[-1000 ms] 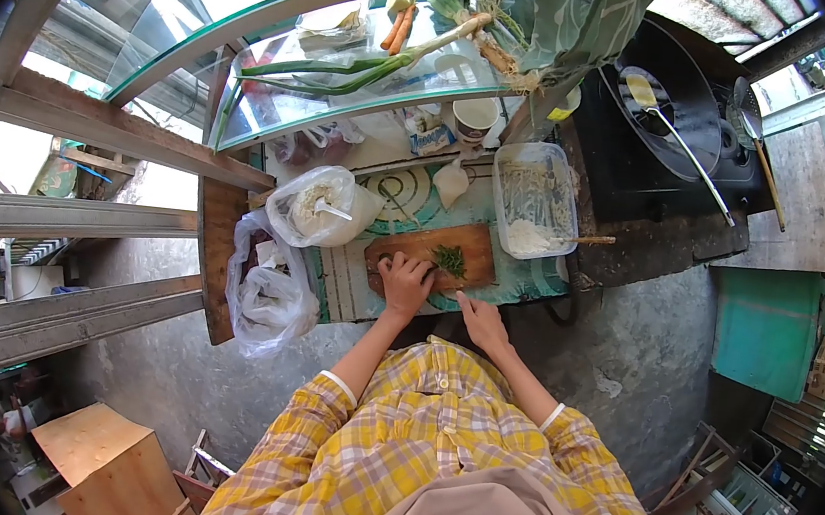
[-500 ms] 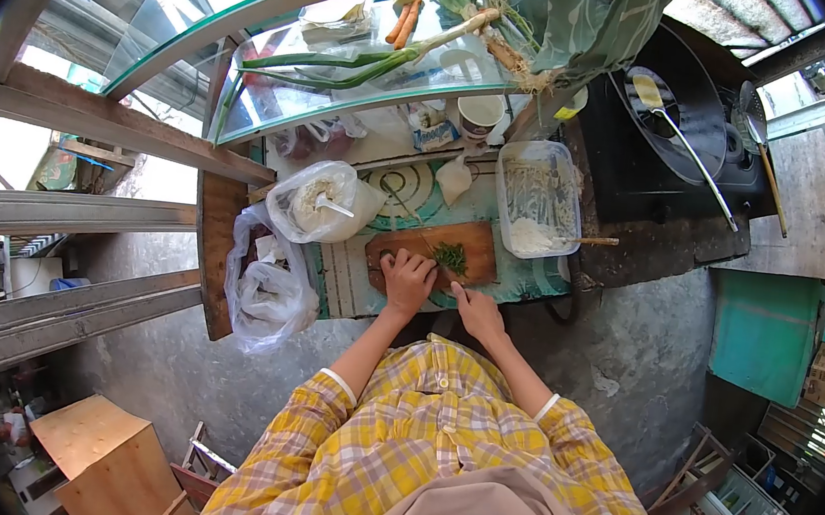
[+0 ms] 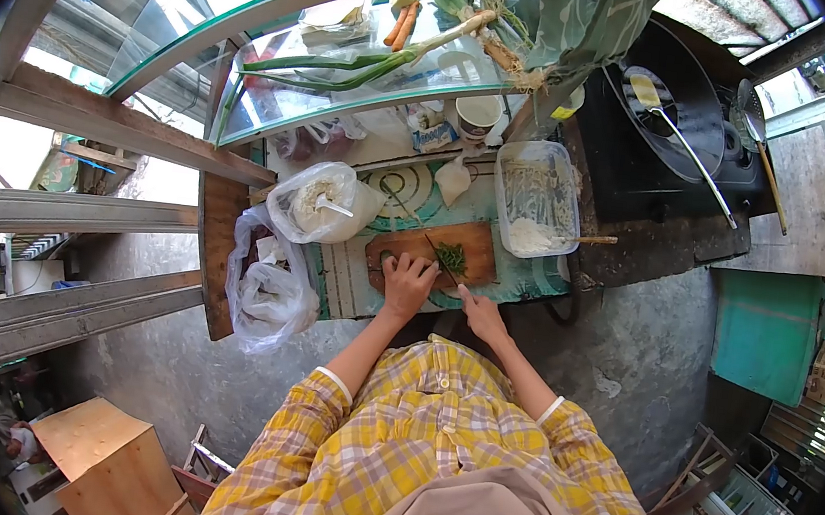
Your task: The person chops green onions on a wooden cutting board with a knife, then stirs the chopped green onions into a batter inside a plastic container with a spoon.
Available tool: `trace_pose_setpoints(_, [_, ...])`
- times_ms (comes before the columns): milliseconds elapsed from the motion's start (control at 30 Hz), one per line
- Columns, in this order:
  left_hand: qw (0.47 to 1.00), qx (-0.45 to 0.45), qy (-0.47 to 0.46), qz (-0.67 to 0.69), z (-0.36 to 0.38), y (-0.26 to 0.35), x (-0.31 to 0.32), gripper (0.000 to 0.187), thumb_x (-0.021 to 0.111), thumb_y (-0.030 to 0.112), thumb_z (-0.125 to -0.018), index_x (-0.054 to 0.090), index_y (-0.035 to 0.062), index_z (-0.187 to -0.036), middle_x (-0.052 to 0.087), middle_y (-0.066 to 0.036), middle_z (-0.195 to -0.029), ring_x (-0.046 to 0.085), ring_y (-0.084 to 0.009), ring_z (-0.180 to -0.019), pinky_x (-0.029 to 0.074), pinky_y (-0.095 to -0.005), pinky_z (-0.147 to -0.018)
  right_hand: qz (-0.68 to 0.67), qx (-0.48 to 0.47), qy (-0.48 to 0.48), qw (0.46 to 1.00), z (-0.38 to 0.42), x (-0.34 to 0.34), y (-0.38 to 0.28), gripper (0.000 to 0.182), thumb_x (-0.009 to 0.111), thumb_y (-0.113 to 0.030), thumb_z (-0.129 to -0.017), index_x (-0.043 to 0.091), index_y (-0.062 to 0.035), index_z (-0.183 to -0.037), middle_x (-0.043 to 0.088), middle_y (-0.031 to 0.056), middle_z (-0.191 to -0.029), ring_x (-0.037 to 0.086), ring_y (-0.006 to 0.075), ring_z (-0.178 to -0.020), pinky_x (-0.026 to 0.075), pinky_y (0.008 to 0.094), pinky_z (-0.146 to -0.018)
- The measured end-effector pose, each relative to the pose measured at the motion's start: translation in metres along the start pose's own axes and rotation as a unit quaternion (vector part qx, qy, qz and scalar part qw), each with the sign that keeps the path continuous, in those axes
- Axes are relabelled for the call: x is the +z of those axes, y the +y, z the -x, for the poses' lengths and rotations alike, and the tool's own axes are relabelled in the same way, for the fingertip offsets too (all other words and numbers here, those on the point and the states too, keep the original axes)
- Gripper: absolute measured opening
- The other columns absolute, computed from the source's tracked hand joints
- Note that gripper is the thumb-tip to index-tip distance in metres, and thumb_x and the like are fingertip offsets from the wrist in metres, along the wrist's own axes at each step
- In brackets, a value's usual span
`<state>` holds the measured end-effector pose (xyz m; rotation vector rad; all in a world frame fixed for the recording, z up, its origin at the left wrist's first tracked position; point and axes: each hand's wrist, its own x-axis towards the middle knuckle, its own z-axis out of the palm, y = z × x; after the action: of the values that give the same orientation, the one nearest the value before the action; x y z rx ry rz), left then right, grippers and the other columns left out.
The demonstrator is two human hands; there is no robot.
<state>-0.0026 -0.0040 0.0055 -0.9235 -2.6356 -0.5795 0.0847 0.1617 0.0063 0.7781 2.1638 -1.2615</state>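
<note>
A brown wooden cutting board (image 3: 404, 242) lies on the patterned counter, with a small pile of chopped green herbs (image 3: 451, 257) near its right end. My left hand (image 3: 407, 282) presses down on green stalks at the board's near edge. My right hand (image 3: 480, 314) grips a knife (image 3: 444, 268) whose dark blade slants up across the board just left of the green pile.
A clear tub of white food (image 3: 536, 198) stands right of the board, plastic bags (image 3: 269, 288) and a bagged bowl (image 3: 323, 203) left of it. A glass shelf (image 3: 278, 103) holds leeks and carrots. A black wok (image 3: 665, 103) with ladles sits at right.
My right hand has shifted slightly right and down with the knife, its blade now angled over the board. My left hand stays on the greens.
</note>
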Motion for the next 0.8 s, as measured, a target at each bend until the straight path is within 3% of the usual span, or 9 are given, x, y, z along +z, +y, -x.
trace_pose_setpoints(67, [1.000, 0.012, -0.014, -0.019, 0.001, 0.000, 0.000, 0.015, 0.071, 0.021, -0.076, 0.068, 0.0147, -0.090, 0.059, 0.004, -0.085, 0.051, -0.0179, -0.084, 0.032, -0.0406, -0.081, -0.030, -0.005, 0.002, 1.000, -0.001, 0.004, 0.002, 0.066, 0.042, -0.058, -0.093, 0.051, 0.0017, -0.066, 0.050, 0.0083, -0.057, 0.048, 0.0189, -0.052, 0.041, 0.0356, -0.056])
trace_pose_setpoints(467, [0.999, 0.026, -0.023, -0.041, 0.007, 0.001, -0.002, 0.023, 0.069, 0.022, -0.077, 0.069, 0.0132, -0.099, 0.060, 0.003, -0.092, 0.051, -0.0184, -0.087, 0.032, -0.0415, -0.081, -0.070, 0.017, -0.017, 0.997, 0.007, 0.003, 0.000, 0.062, 0.043, -0.056, -0.093, 0.049, -0.0024, -0.063, 0.049, 0.0049, -0.056, 0.049, 0.0148, -0.049, 0.039, 0.0316, -0.048])
trace_pose_setpoints(800, [0.997, -0.040, -0.028, 0.067, 0.000, -0.003, 0.001, 0.017, 0.069, 0.017, -0.078, 0.069, 0.0118, -0.094, 0.054, -0.003, -0.080, 0.050, -0.0214, -0.084, 0.032, -0.0391, -0.078, -0.122, 0.027, -0.021, 0.992, 0.021, 0.003, 0.007, 0.060, 0.044, -0.055, -0.094, 0.049, -0.0041, -0.063, 0.046, 0.0022, -0.053, 0.044, 0.0113, -0.045, 0.035, 0.0278, -0.043])
